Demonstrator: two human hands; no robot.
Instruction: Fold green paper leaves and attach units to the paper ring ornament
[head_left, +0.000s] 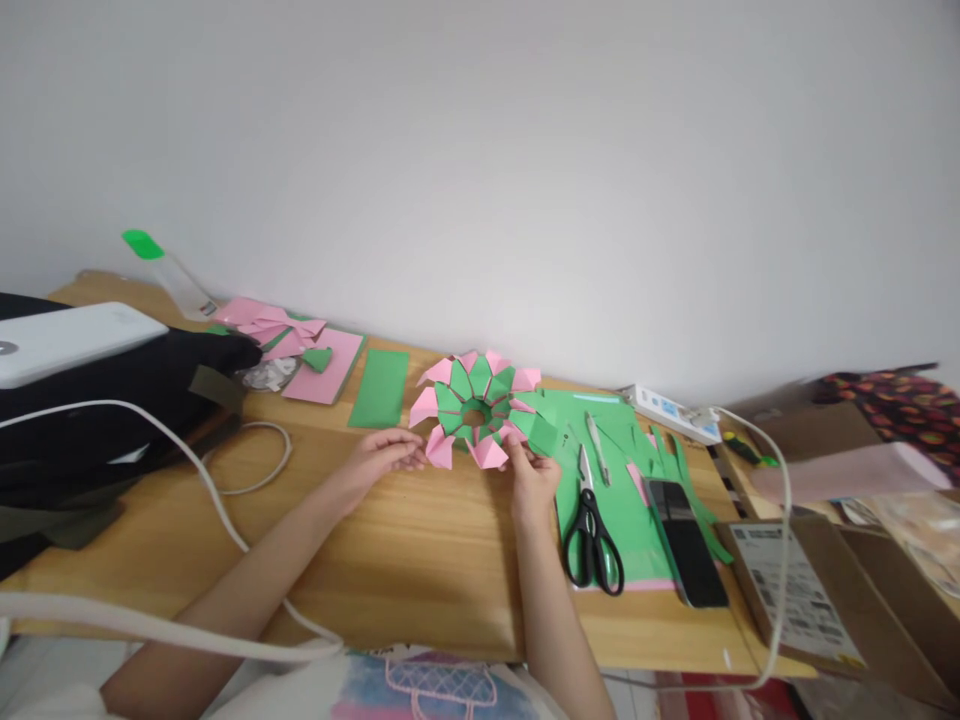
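Note:
A ring-shaped folded-paper flower (484, 385), with green inner folds and pink outer tips around a round central hole, is held up over the wooden table. My right hand (534, 478) pinches its lower right edge, thumb on top of a pink tip. At the lower left, my left hand (391, 452) has its fingers drawn together against a pink tip; its fingertips are partly hidden there. Behind and left of the flower lies a flat green paper rectangle (380, 388). Green paper sheets (626, 530) lie just right of my right hand.
Black-handled scissors (592, 540), a white slim cutter (598, 448) and a phone (686, 540) rest at right. A power strip (675, 413) sits by the wall. Pink paper (330, 365) and a black bag (127, 400) are at left. White cables (225, 515) cross the table.

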